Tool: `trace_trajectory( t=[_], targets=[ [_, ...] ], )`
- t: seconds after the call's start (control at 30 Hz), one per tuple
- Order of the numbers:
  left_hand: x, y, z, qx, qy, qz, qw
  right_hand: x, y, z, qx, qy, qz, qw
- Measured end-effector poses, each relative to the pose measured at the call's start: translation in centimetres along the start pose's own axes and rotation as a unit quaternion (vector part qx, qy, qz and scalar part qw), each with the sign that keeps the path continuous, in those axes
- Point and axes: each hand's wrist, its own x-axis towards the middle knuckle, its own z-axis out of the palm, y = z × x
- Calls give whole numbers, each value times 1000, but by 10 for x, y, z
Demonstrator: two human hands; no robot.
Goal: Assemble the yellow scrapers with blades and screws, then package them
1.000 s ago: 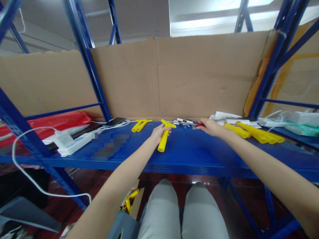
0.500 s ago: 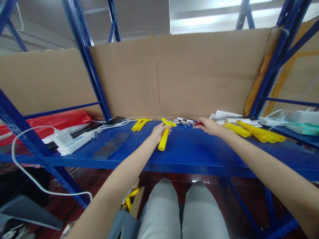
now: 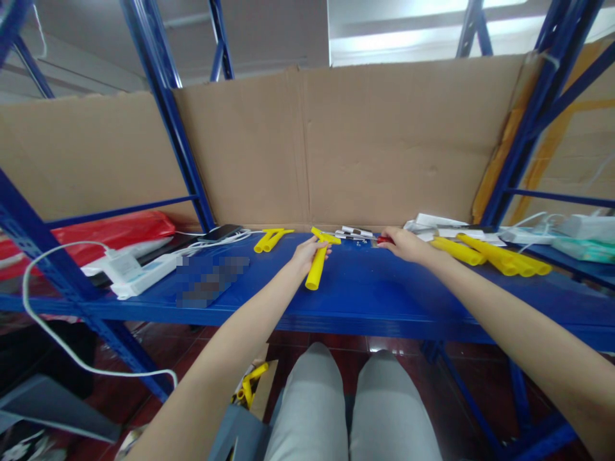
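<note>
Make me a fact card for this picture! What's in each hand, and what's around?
Left hand: holding a yellow T-shaped tube
Right hand: holding a small red thing, mostly hidden
Shelf: blue
On its left: white power strip, more yellow pieces
On its right: yellow tubes
Behind: cardboard

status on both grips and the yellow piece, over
Left grip: around yellow T-shaped piece. Right grip: holding red object, mostly covered. White pieces lie near right grip.
</note>
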Motion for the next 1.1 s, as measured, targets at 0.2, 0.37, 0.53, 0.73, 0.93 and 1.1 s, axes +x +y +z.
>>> trace_trajectory(
  t=[0.2,0.37,0.53,0.73,0.93,1.1],
  targets=[
    [4,-1,-3,-1,-6,5,1000,0,1,0,-9,2,-4,1000],
    [5,-1,-4,17,-10,1,1000,-2,-6,-7,-32,5,-9,999],
    [3,-1,-4,23,-3,6,1000,-4,-10,-9,-32,-5,-4,999],
    [6,-4,-5,39,1,7,999,-3,-3,-4,-19,-14,-4,1000],
    [3,-4,-2,42,0,5,999,-5,-4,-4,-15,-18,6,1000],
    [1,-3,-2,22,-10,-1,1000,-6,-5,-3,-13,-16,9,1000]
  ],
)
